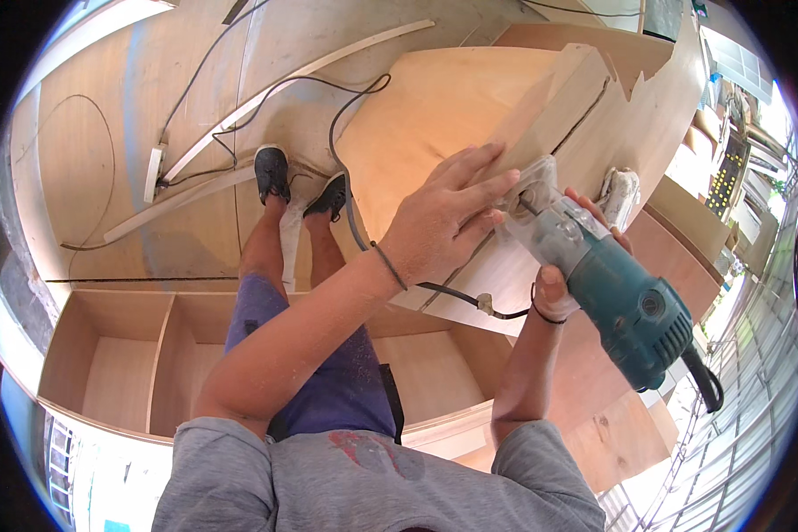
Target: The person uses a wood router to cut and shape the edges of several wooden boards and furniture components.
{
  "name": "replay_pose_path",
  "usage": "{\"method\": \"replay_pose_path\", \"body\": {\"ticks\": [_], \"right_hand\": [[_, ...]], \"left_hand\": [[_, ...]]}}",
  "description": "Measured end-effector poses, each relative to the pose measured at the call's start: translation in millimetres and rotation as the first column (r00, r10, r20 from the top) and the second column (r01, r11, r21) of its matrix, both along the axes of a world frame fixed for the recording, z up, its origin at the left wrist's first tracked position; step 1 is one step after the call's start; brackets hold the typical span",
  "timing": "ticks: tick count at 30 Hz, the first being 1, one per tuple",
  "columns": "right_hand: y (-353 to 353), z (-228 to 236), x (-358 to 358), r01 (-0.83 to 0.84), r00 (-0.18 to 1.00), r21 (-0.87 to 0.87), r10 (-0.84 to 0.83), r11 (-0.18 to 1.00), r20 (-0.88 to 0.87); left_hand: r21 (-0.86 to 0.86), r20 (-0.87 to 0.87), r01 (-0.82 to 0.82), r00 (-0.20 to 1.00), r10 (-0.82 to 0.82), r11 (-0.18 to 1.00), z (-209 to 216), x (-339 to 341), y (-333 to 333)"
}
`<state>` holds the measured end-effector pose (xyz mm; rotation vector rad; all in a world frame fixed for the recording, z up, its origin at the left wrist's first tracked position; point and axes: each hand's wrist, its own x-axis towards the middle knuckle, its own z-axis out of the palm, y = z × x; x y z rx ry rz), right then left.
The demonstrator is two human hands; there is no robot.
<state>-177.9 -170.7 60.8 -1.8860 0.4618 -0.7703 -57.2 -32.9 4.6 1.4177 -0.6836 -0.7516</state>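
Note:
My right hand (551,288) grips a teal trim router (628,297) near its grey collar, thumb on one side and fingers on the other. The tool is tilted, its clear plastic base (538,177) against a pale wooden board (572,89). A dark slot runs along that board, in line with the base. My left hand (439,217) reaches across with fingers stretched out, resting at the board's edge beside the base. Its fingertips come close to the clear plastic; whether they touch it I cannot tell. The router's bit is mostly hidden inside the base.
A whitish crumpled bundle (621,195) lies past the router. Black cable (341,160) loops over the floor and passes under my left arm. A white power strip (153,167) and long wood strips (310,69) lie left. An open wooden cabinet frame (106,363) stands by my legs.

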Motion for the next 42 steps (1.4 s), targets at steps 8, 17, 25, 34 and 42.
{"method": "replay_pose_path", "body": {"ticks": [8,17,25,34,42], "right_hand": [[-0.4,0.4,2.3,-0.099,0.995,-0.063,0.098,0.993,-0.012],[-8.9,0.0,4.3,-0.106,0.994,0.002,0.106,0.994,-0.008],[-3.1,-5.3,-3.6,-0.083,0.996,-0.001,0.083,0.997,0.039],[-10.6,-1.7,3.9,-0.132,0.991,-0.075,0.131,0.988,-0.024],[-12.7,-6.3,4.6,-0.146,0.988,-0.038,0.148,0.989,0.045]], "left_hand": [[0.01,-0.076,0.022,0.997,-0.021,1.0,2.9,0.6,7.5],[0.052,0.094,0.028,0.995,-0.032,0.998,-0.6,-1.4,3.1],[0.028,0.093,0.029,0.995,-0.031,0.999,-2.1,-2.4,3.5],[0.086,0.108,-0.018,0.994,0.009,0.996,4.9,-2.7,2.7],[0.102,0.165,-0.037,0.986,0.019,0.994,5.2,-2.1,1.2]]}}
